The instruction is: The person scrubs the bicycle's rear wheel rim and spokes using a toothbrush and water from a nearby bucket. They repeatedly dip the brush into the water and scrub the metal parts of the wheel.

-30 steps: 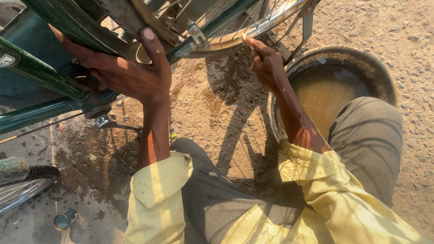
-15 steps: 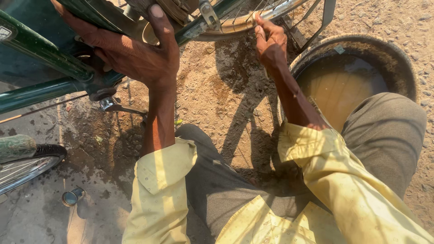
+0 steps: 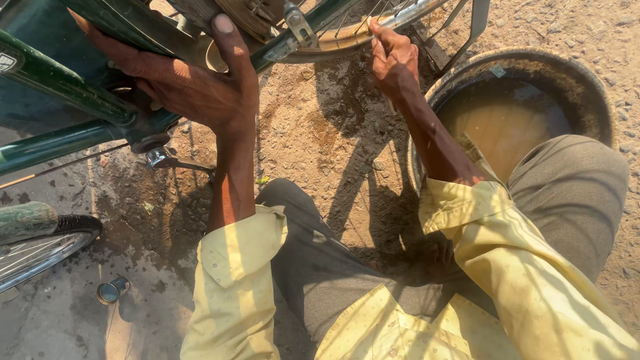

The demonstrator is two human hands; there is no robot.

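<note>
The head view looks down on a person crouching on sandy ground, in yellow sleeves and grey trousers. The left hand (image 3: 193,87) is clenched around the dark green bicycle frame (image 3: 60,87) at the far left, thumb pointing up toward the hub, fingers wrapped over the tubes where they meet. The right hand (image 3: 395,61) reaches to the far middle and pinches the bicycle wheel (image 3: 347,33) at its rim, fingertips closed on the metal edge beside the spokes. The wheel sits at the far edge of the view, between the two hands, with the frame's stays running across it.

To the right, just beside the right forearm, stands a round metal basin (image 3: 587,93) holding murky brownish water; the right knee overlaps its near side. At the near left, a second tyre (image 3: 47,243) pokes in over damp ground, and a small metal can (image 3: 112,291) lies on its side near it. A pedal crank (image 3: 163,159) hangs below the left hand.
</note>
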